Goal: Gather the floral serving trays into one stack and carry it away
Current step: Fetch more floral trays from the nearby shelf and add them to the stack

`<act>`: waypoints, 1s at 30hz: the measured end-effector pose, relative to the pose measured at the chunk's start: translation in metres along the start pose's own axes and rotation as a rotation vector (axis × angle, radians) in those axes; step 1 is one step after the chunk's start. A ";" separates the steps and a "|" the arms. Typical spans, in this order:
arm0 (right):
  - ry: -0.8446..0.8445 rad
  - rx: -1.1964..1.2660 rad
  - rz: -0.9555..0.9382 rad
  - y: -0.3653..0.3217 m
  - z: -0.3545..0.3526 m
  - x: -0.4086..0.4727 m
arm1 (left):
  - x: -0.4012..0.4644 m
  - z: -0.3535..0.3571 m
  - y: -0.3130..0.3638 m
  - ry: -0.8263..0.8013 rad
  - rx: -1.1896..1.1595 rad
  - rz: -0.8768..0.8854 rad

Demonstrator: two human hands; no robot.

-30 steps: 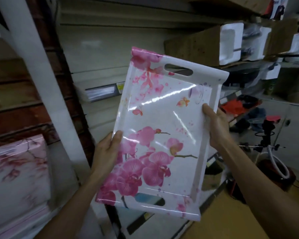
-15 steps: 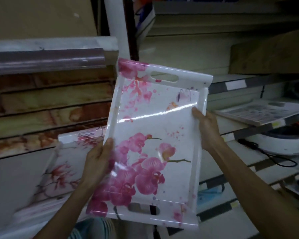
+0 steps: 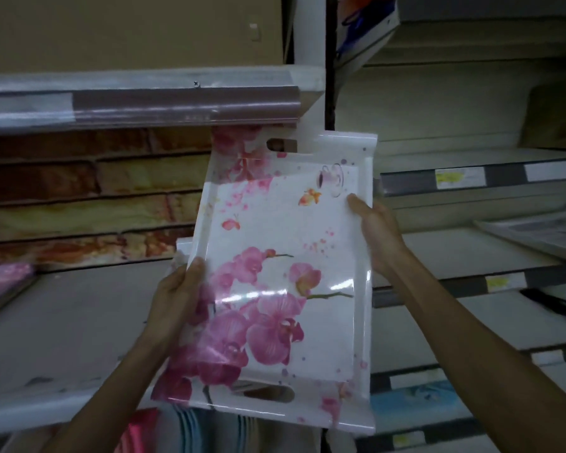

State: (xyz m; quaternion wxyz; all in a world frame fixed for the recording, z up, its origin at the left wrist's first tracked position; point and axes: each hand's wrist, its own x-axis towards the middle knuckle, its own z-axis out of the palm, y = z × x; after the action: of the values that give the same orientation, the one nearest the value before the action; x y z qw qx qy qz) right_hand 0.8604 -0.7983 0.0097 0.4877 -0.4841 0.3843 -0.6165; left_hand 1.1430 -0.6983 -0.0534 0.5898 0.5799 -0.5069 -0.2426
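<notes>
The tray (image 3: 285,282), white with pink orchids and wrapped in glossy film, is held up in the air in front of the shelves (image 3: 144,103), its face toward the camera. The left hand (image 3: 177,295) grips its left edge, thumb on the face. The right hand (image 3: 376,230) grips the right edge, thumb likewise in front. Another tray's corner (image 3: 182,246) shows just behind the left edge.
</notes>
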 end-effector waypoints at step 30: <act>-0.148 -0.578 0.061 0.150 0.099 -0.001 | 0.109 -0.075 -0.103 -0.019 0.215 -0.113</act>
State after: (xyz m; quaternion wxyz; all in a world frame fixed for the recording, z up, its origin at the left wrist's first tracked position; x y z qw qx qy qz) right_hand 0.9914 -0.8319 -0.1095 0.3748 -0.6346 0.5217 -0.4297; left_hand 1.2805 -0.7826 -0.1009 0.5049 0.6652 -0.5020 -0.2249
